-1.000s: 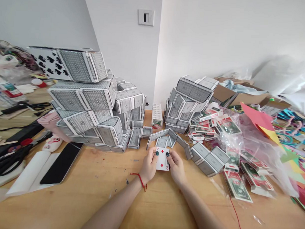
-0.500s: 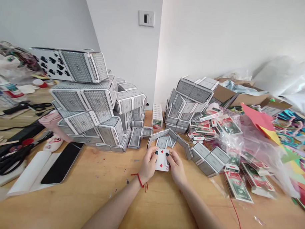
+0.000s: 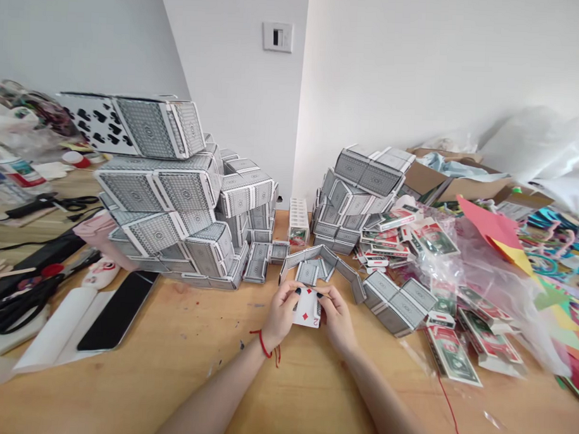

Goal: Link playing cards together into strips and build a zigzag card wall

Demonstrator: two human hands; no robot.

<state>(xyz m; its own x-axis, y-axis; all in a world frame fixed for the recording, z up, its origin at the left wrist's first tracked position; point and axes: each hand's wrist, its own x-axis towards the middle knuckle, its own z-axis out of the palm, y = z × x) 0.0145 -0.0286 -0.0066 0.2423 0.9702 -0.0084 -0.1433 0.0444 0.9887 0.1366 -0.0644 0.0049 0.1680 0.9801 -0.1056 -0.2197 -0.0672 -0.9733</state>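
A two of diamonds playing card (image 3: 306, 311) is held face up above the table between my two hands. My left hand (image 3: 282, 310), with a red string bracelet at the wrist, grips its left side with the thumb on top. On the right side, my right hand (image 3: 336, 317) pinches the card near its upper edge, the fingers partly hidden. Just beyond stands a chain of folded cards (image 3: 342, 267) curving round a few grey-backed cards (image 3: 307, 272). To the right of my right hand sits a block of folded cards (image 3: 399, 303).
Stacked card boxes rise at the left (image 3: 186, 188) and back right (image 3: 367, 175). Card packets (image 3: 455, 356) and plastic wrap (image 3: 500, 294) lie on the right. A phone (image 3: 118, 311), black scissors (image 3: 25, 303) and white paper (image 3: 58, 326) are at left.
The card has tilted slightly and shifted a little down and left. My right thumb and fingers have moved toward the card's upper right edge.
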